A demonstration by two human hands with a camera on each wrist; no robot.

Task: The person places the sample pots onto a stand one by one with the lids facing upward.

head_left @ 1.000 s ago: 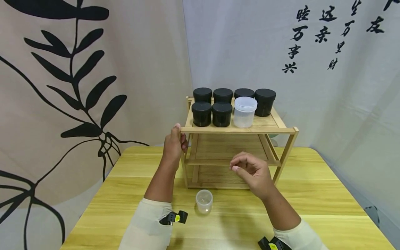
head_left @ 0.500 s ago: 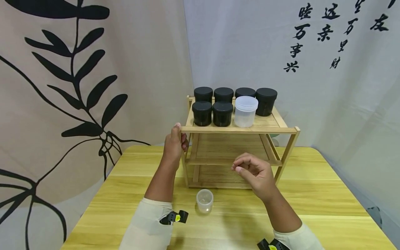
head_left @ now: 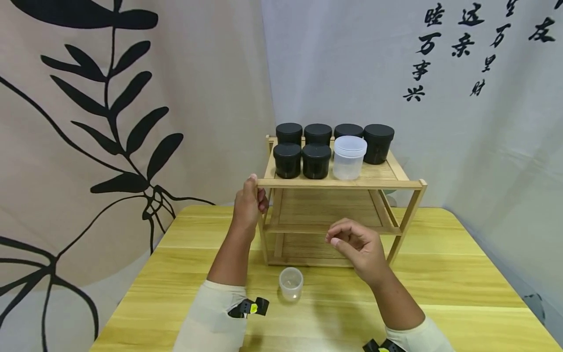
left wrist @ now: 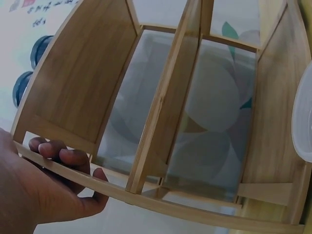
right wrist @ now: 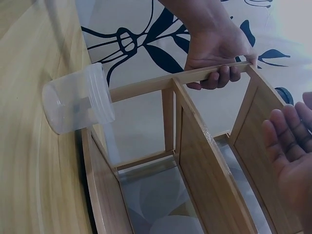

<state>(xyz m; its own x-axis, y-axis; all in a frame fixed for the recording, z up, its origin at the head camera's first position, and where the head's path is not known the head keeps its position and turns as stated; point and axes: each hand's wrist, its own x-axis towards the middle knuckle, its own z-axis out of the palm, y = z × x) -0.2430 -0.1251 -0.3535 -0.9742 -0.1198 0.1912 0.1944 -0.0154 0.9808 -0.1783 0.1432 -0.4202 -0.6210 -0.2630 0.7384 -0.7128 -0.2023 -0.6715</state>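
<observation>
A three-tier wooden rack (head_left: 343,184) stands on the yellow table (head_left: 440,274). My left hand (head_left: 248,208) grips the front-left corner of its top shelf, and the fingers (left wrist: 58,153) curl under the rail. My right hand (head_left: 356,247) hovers in front of the middle shelf. It holds nothing and its fingers (right wrist: 287,141) are loosely curled. A small clear lidless cup (head_left: 291,283) stands on the table between my forearms, just before the rack (right wrist: 204,156). The cup (right wrist: 78,100) also shows in the right wrist view, below my left hand (right wrist: 217,48).
On the top shelf stand several black jars (head_left: 301,160) and one translucent lidded jar (head_left: 349,158). The two lower shelves hold nothing. Fabric backdrops hang close behind and left of the table. Black clips sit on both sleeves.
</observation>
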